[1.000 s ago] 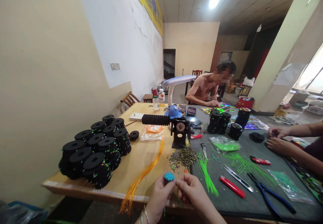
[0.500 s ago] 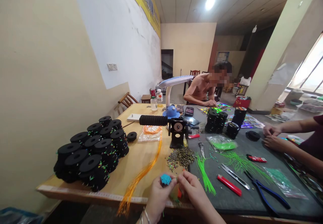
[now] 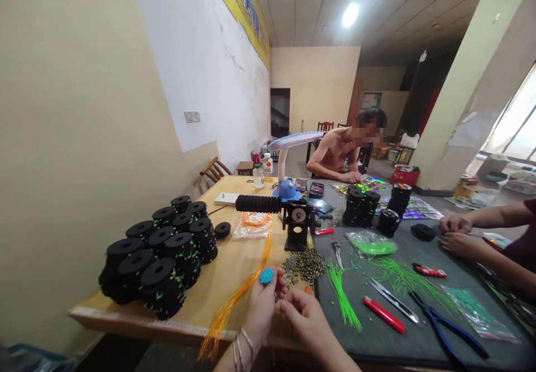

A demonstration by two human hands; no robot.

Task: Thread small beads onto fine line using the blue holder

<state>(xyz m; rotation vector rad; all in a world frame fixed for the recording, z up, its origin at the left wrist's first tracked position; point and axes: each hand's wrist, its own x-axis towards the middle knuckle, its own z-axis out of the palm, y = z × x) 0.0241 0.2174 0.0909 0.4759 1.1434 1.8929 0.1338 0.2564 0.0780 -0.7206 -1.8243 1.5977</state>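
Observation:
My left hand point(image 3: 262, 308) is raised at the table's near edge, its fingers closed around a small round blue tufted piece point(image 3: 266, 276). My right hand point(image 3: 302, 317) sits just to its right, fingers pinched together close to the left fingertips; what they pinch is too small to make out. Right beyond both hands lie a heap of small beads point(image 3: 305, 263) and a bundle of orange strands point(image 3: 240, 291). A bundle of green strands point(image 3: 341, 291) lies on the dark mat point(image 3: 377, 338) to the right.
Stacks of black foam spools point(image 3: 159, 254) fill the wooden table's point(image 3: 228, 260) left side. A black winding device point(image 3: 293, 221), a lamp point(image 3: 288, 157), a red cutter point(image 3: 383, 313), scissors point(image 3: 393, 299) and blue pliers point(image 3: 452, 327) lie around. One person sits at the far end; another person's hands point(image 3: 458, 235) rest at the right.
My left hand has lifted the blue piece higher and slightly left. My right hand has dropped a little below it. The view has shifted slightly.

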